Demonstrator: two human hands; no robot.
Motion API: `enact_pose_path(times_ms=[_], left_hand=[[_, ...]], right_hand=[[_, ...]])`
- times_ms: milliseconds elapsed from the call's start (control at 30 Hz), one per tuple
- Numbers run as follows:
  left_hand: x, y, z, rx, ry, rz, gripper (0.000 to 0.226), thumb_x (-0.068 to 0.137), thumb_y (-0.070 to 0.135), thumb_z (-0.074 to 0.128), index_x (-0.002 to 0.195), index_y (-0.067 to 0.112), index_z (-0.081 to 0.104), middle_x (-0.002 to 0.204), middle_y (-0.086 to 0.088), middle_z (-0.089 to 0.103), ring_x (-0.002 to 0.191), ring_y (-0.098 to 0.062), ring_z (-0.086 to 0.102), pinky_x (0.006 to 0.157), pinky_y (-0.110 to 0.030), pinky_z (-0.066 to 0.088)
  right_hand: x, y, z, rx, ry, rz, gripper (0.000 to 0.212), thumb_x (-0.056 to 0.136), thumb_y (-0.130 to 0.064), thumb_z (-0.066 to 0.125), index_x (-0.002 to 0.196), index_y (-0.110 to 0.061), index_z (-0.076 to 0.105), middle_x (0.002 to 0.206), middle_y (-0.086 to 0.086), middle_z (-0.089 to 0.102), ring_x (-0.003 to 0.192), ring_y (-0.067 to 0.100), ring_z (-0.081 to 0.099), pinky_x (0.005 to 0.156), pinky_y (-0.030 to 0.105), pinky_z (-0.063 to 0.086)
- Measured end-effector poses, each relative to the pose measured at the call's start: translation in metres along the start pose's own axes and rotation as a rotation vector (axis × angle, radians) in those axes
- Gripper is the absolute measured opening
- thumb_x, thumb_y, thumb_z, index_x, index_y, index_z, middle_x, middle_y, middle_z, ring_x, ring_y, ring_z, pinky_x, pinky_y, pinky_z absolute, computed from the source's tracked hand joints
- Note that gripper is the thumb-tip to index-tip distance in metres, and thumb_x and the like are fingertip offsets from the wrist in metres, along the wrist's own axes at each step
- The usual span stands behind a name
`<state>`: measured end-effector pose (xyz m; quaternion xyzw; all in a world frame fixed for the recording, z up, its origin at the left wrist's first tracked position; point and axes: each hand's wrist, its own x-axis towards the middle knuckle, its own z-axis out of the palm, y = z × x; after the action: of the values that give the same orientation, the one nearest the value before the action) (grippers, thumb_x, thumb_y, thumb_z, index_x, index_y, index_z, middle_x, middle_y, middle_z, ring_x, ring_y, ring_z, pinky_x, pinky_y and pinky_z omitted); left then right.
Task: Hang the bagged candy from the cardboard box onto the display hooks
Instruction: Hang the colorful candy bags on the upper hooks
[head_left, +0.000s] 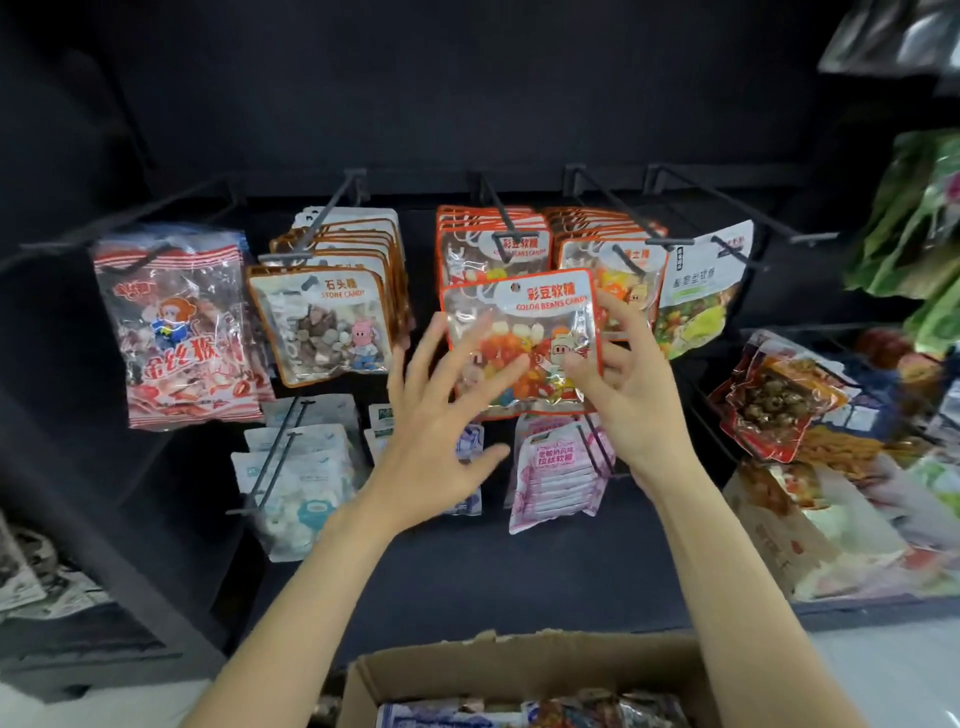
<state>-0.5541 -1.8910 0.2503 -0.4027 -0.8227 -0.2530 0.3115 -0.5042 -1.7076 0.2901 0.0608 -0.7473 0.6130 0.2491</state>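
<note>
A color-beans candy bag (522, 322) with an orange rim is held up in front of the middle hook (501, 218), where several matching bags hang. My right hand (628, 384) grips the bag's lower right side, thumb on the front. My left hand (441, 415) is spread, its fingertips touching the bag's lower left front. The cardboard box (519, 670) sits open at the bottom edge with more bagged candy inside.
Stone-candy bags (322, 322) hang on the hook to the left, and a red-and-white monkey bag (176, 332) further left. Fruit-candy bags (623, 280) and a green-white bag (701, 291) hang to the right. Lower hooks hold white and pink bags (556, 467). Snack packs (779, 395) fill shelves at right.
</note>
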Motion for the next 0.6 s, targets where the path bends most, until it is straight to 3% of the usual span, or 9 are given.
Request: enact_pose_path(times_ms=[67,133,200,300,467,600], left_hand=[[0.004,0.009,-0.01,-0.416,-0.051,-0.221,0.085,0.074,0.034,0.075,0.146,0.038,0.029,0.159,0.009,-0.005,0.147,-0.014,-0.004,0.117,-0.051,0.013],[0.017,0.012,-0.017,-0.667,0.046,-0.353,0.082,0.074,0.039,0.072,0.143,0.046,0.029,0.156,0.015,-0.002,0.146,-0.013,0.012,0.113,-0.047,0.03],[0.031,0.009,-0.02,-0.658,0.135,-0.403,0.077,0.073,0.036,0.071,0.139,0.048,0.033,0.153,0.013,0.015,0.14,-0.017,0.03,0.106,-0.046,0.041],[0.043,-0.002,-0.02,-0.602,0.172,-0.474,0.078,0.076,0.016,0.075,0.139,0.041,0.036,0.139,0.018,0.035,0.129,-0.015,0.046,0.102,-0.042,0.045],[0.06,-0.012,-0.017,-0.531,0.093,-0.55,0.08,0.076,0.012,0.078,0.143,0.025,0.037,0.136,0.004,0.043,0.123,-0.015,0.05,0.102,-0.042,0.045],[0.063,-0.008,-0.016,-0.448,0.054,-0.534,0.081,0.076,0.016,0.078,0.146,0.019,0.036,0.138,0.001,0.043,0.124,-0.016,0.049,0.102,-0.042,0.045]], right_hand=[[0.004,-0.001,-0.001,-0.026,-0.003,-0.038,0.054,0.092,-0.011,0.061,0.138,-0.028,0.039,0.103,-0.013,0.07,0.097,0.006,0.067,0.083,0.029,0.056],[0.011,-0.003,0.004,-0.022,-0.001,-0.064,0.054,0.092,-0.008,0.06,0.138,-0.027,0.039,0.11,-0.01,0.068,0.1,0.007,0.067,0.085,0.028,0.056],[0.02,-0.002,0.01,0.003,0.007,-0.062,0.054,0.093,-0.009,0.06,0.139,-0.026,0.038,0.114,-0.009,0.066,0.103,0.009,0.066,0.086,0.032,0.056],[0.03,0.001,0.016,0.009,0.015,-0.041,0.054,0.094,-0.011,0.059,0.141,-0.025,0.037,0.123,-0.007,0.062,0.108,0.01,0.064,0.09,0.039,0.055],[0.041,0.01,0.018,-0.016,0.06,-0.028,0.056,0.094,-0.012,0.059,0.141,-0.034,0.039,0.144,-0.01,0.044,0.121,0.013,0.055,0.096,0.045,0.051],[0.044,0.014,0.017,-0.082,0.056,0.011,0.046,0.094,-0.015,0.056,0.132,-0.04,0.051,0.131,-0.028,0.049,0.129,0.011,0.047,0.105,0.045,0.044]])
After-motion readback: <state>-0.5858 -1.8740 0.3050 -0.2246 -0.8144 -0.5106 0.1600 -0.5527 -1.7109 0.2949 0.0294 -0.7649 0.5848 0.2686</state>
